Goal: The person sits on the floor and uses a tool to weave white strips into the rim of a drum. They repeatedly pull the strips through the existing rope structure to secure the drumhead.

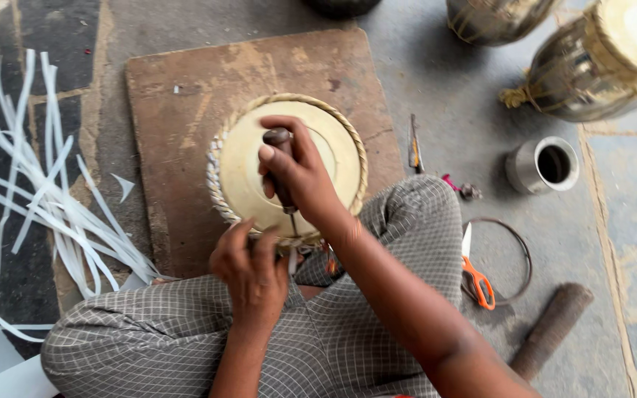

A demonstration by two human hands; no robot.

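At frame centre a round cream drumhead [289, 166] rests on a wooden board [186, 96], the right hand [300, 173] clamped around an awl [282, 166] driven into its near rim while the left hand's [252, 273] fingers pinch that edge steady.

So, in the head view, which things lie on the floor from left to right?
White strips → wooden board → drum head under both hands → orange-handled scissors → small metal cup.

left hand [252, 274]: fingers curled | right hand [300, 173]: fisted, wrist bent
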